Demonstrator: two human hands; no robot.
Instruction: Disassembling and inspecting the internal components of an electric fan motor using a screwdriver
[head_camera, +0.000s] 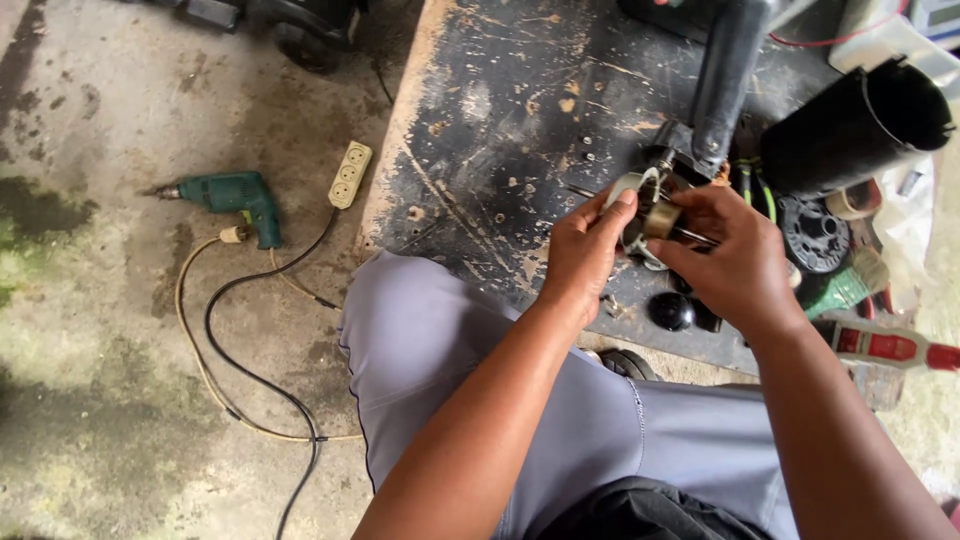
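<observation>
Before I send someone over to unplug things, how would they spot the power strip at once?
Start at the dark, scarred workbench and drop to the concrete floor off its left edge. The power strip lies there, just right of the green electric drill. It is the only pale cream, oblong block with a row of round sockets, trailing a black cable.

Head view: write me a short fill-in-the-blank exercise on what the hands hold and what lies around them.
1. Both hands, the left hand and the right hand, hold a small motor part over a worn, dark ____.
2. The power drill lying on the concrete floor is ____ in colour.
3. The big black tube on the workbench lies on its ____.
4. The cream socket strip lies ____ the drill and the workbench.

Missing words: workbench; green; side; between
</observation>
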